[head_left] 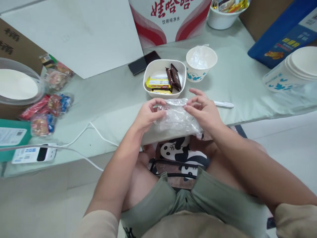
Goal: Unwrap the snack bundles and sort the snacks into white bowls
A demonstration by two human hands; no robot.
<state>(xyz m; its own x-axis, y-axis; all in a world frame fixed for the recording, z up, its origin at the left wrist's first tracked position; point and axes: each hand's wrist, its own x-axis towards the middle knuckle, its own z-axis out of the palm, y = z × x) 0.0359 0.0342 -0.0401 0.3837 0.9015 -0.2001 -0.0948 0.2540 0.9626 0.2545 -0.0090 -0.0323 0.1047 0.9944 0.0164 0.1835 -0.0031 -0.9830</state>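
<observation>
Between my two hands hangs a clear plastic bag [177, 117], crumpled, at the table's front edge. My left hand [150, 113] pinches its upper left corner between thumb and fingers. On the other side, my right hand [201, 109] grips the upper right corner, with the outer fingers raised. Just beyond the bag stands a white bowl [150, 71] holding yellow-wrapped snacks [158, 82] and dark brown wrapped snacks [174, 77]. Right of the bowl is a paper cup [198, 75] with clear crumpled plastic inside.
A white stick-like item [224, 104] lies right of my right hand. Stacked paper cups [284, 74] and a blue package [274, 36] stand at right. Wrapped snacks [55, 104], a white cable [99, 132] and a white device [34, 154] lie left. A dark phone-like slab [138, 66] lies behind the bowl.
</observation>
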